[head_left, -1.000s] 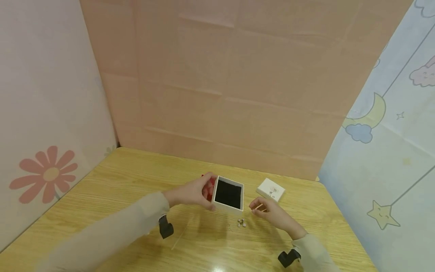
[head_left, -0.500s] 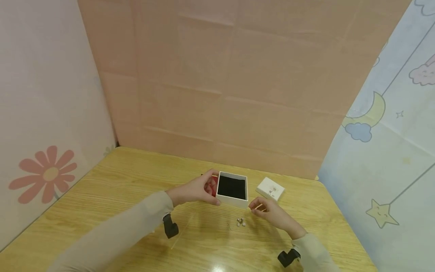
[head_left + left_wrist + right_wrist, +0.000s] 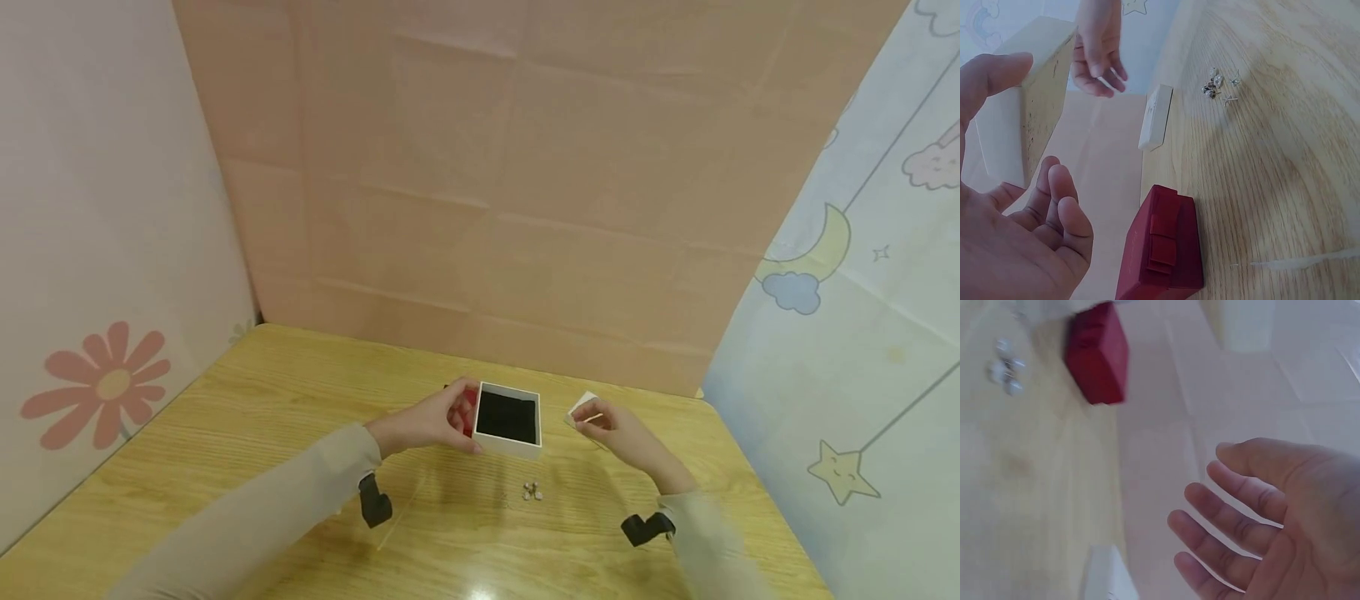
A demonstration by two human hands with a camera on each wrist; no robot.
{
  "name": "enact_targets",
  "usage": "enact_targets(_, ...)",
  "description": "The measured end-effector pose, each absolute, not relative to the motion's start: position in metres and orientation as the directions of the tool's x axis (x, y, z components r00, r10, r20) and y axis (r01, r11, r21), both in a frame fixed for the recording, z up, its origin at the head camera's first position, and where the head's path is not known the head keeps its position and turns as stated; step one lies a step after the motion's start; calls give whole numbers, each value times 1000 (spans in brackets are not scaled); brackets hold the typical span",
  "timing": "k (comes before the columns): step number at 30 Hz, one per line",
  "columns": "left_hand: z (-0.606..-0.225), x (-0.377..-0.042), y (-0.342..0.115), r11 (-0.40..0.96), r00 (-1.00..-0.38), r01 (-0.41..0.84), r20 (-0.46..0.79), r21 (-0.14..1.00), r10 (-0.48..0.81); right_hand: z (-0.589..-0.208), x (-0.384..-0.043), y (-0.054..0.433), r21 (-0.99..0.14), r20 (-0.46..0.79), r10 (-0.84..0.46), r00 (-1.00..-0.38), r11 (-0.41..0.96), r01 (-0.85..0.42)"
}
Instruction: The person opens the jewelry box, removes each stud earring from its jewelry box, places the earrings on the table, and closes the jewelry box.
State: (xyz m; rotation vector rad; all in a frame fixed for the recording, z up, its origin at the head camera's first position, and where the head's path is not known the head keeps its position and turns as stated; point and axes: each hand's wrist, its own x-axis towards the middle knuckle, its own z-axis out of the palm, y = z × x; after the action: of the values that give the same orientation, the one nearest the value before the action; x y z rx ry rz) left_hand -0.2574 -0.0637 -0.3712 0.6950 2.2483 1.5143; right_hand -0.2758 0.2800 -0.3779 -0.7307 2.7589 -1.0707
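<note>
My left hand (image 3: 427, 421) grips the left side of a small white box (image 3: 508, 450) with a black lining (image 3: 508, 417), held above the table with its open top tilted toward me. In the left wrist view the thumb and fingers span the white box (image 3: 1004, 131). My right hand (image 3: 622, 433) hovers around the flat white lid (image 3: 583, 403) and hides most of it in the head view. The right wrist view has that hand (image 3: 1297, 512) with loosely spread fingers and nothing between them, the lid (image 3: 1109, 575) below.
A red box (image 3: 1163, 250) with a bow stands on the wooden table (image 3: 315, 375), behind my left hand. Small pearly, silvery earrings (image 3: 532, 492) lie in front of the white box. A thin pale strip (image 3: 401, 512) lies farther left. Cloth backdrops (image 3: 487, 208) enclose the back and sides.
The white box tilted and shifted right, then came slightly back left in my left hand. My right hand moved up and right from beside the earrings to over the white lid.
</note>
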Motion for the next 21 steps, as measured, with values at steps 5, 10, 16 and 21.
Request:
enact_targets(5, -372, -258, -64, 301, -821, 204, -4, 931, 570, -365, -295, 292, -599, 79, -383, -920, 720, -351)
enact_targets(10, -371, -258, -63, 202, -802, 171, 17, 964, 598, -374, -310, 305, -581, 42, -327, -944, 761, -289)
enact_targets(16, -371, -259, -61, 79, -781, 79, 12, 994, 625, -390, -323, 318, -583, -29, -259, -965, 789, -195)
enact_targets(21, -372, -259, -60, 11, -779, 32, 18, 999, 627, -401, -334, 323, -597, -115, -263, -958, 789, -145)
